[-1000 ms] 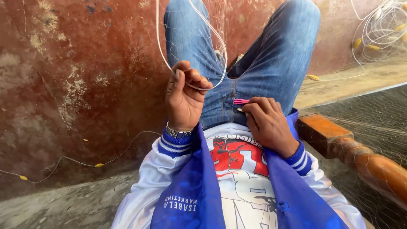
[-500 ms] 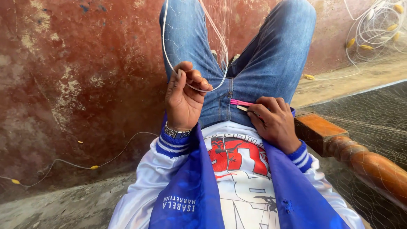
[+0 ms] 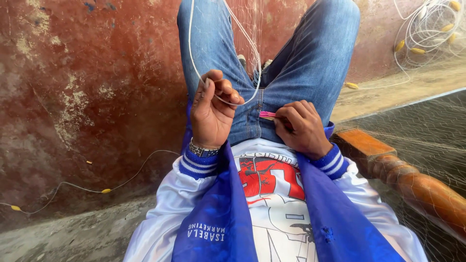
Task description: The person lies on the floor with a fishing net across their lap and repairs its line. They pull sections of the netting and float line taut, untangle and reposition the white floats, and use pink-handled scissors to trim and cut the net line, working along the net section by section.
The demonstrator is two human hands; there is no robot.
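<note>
Where the blue-and-white jacket (image 3: 213,218) fills the bottom of my feed, I take its striped cuffs as my landmark and work outward from there. Just beyond the left cuff, past a metal wristwatch (image 3: 203,149), the left hand (image 3: 211,109) is raised with its fingers curled shut around a thin white line (image 3: 224,99). That line is pale, smooth cord: it passes through the closed fingers, loops out beyond the knuckles in a shallow curve toward the lap, then climbs away from the cuffs in two strands over the jeans (image 3: 310,63). Just beyond the right cuff, the right hand (image 3: 302,130) rests against the waist of the jeans, its fingers pinched tight on a small pink netting needle (image 3: 267,115). The needle is slim and bright pink; only its tip shows, poking out of the fingertips toward the left hand, the rest buried in the grip. The loop of line hangs between the two hands, near the needle tip, though I cannot tell whether they touch. Farther from the cuffs, fine netting (image 3: 247,19) hangs between the knees. To the right of the jacket runs a turned wooden rail (image 3: 412,184), draped in dark mesh. Farthest off, coiled line with yellow floats (image 3: 432,29) lies on the ground.
</note>
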